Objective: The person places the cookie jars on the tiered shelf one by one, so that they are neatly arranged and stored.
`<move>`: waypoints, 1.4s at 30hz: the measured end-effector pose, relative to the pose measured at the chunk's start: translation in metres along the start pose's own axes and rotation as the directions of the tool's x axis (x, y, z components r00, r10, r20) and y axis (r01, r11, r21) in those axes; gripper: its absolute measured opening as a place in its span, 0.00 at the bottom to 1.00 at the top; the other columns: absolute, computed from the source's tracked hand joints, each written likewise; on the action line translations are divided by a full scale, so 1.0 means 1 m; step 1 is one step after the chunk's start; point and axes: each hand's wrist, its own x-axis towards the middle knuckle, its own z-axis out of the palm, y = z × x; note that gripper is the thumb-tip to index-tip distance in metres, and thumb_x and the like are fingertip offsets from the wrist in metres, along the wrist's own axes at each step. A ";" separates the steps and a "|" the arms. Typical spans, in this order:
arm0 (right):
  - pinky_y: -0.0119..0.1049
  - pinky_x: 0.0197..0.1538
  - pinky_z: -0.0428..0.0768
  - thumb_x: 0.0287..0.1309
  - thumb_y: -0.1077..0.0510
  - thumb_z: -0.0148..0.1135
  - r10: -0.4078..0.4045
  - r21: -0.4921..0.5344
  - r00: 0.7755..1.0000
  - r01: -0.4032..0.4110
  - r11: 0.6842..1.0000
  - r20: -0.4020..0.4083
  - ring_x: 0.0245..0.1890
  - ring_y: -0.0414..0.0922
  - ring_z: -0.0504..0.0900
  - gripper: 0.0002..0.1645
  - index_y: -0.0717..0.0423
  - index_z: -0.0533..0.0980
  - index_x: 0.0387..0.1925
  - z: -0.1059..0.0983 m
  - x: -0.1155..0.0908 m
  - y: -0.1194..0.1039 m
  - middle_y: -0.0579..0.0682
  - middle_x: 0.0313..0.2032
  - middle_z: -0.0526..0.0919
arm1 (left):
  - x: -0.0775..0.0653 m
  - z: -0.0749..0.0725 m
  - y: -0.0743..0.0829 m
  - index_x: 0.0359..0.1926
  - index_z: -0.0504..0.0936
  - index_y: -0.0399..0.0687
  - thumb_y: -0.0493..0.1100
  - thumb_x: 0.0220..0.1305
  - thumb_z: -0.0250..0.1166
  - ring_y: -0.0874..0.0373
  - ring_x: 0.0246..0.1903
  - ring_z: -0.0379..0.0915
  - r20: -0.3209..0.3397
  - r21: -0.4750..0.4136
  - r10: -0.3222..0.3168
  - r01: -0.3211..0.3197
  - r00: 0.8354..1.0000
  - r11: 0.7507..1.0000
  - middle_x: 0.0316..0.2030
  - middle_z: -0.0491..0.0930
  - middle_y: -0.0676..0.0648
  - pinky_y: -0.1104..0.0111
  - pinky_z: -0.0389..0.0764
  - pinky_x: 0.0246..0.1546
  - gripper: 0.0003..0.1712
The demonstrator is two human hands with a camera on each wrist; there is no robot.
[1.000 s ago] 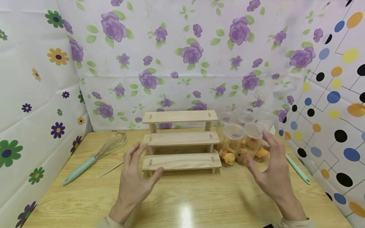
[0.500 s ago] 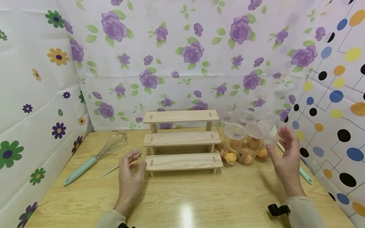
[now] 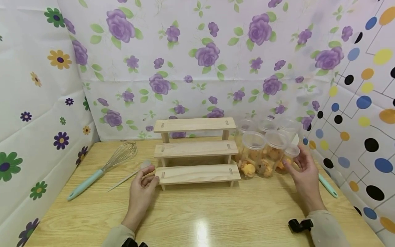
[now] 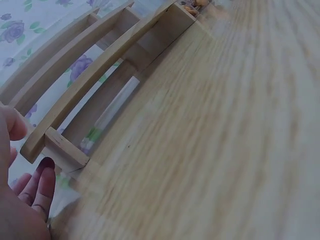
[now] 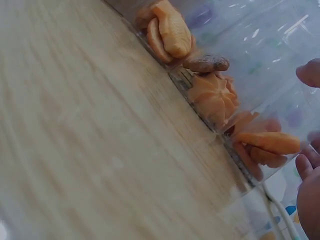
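Observation:
A three-tier wooden display stand (image 3: pixel 197 174) is at the middle of the table. At the left end of its lowest board is my left hand (image 3: pixel 140 193), fingers loosely bent and thumb at the corner. In the left wrist view, a thumb and fingers (image 4: pixel 42 187) lie beside the board's end, not wrapped round it. Clear lidded jars with cookies (image 3: pixel 253 154) are grouped right of the stand. My right hand (image 3: pixel 303 180) holds the front right jar (image 3: pixel 291 151), thumb in front and fingers on its far side. Shaped cookies (image 5: pixel 215 97) show through the jar walls in the right wrist view.
A whisk (image 3: pixel 92 180) with a teal handle lies at the left of the table. A thin-handled utensil with a pale head (image 3: pixel 124 179) lies between it and the stand. Behind my right hand a teal handle (image 3: pixel 328 186) sticks out. Patterned cloth walls (image 3: pixel 203 92) enclose the table.
Both hands were raised and spread. The left hand has lowered to the stand's left end; the right swung right, then closed in on the front right jar. The stand and jars have stayed put.

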 end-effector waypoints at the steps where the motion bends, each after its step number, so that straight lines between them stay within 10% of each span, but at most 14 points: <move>1: 0.22 0.67 0.74 0.70 0.67 0.76 0.007 -0.011 1.000 -0.007 1.000 0.005 0.65 0.38 0.76 0.49 0.51 0.64 0.86 0.000 0.000 0.001 0.41 0.66 0.78 | 0.000 0.000 0.000 0.71 0.78 0.37 0.32 0.80 0.67 0.63 0.53 0.83 0.005 0.006 -0.008 0.008 1.000 1.000 0.70 0.76 0.41 0.78 0.83 0.52 0.22; 21: 0.18 0.60 0.78 0.72 0.65 0.75 -0.013 -0.145 0.999 0.020 0.989 0.052 0.61 0.32 0.81 0.37 0.59 0.72 0.77 -0.003 0.000 0.024 0.53 0.65 0.82 | 0.001 -0.002 -0.001 0.65 0.87 0.46 0.37 0.81 0.69 0.62 0.49 0.82 0.011 0.103 -0.027 0.026 1.000 0.994 0.58 0.85 0.40 0.77 0.83 0.49 0.16; 42: 0.19 0.57 0.80 0.63 0.69 0.81 0.085 0.014 0.993 -0.085 0.996 -0.077 0.56 0.38 0.83 0.33 0.57 0.80 0.67 -0.002 0.005 0.003 0.49 0.58 0.85 | 0.001 -0.003 -0.003 0.65 0.87 0.48 0.39 0.81 0.70 0.61 0.44 0.82 0.034 0.112 -0.022 0.018 0.999 0.994 0.51 0.84 0.38 0.77 0.82 0.47 0.16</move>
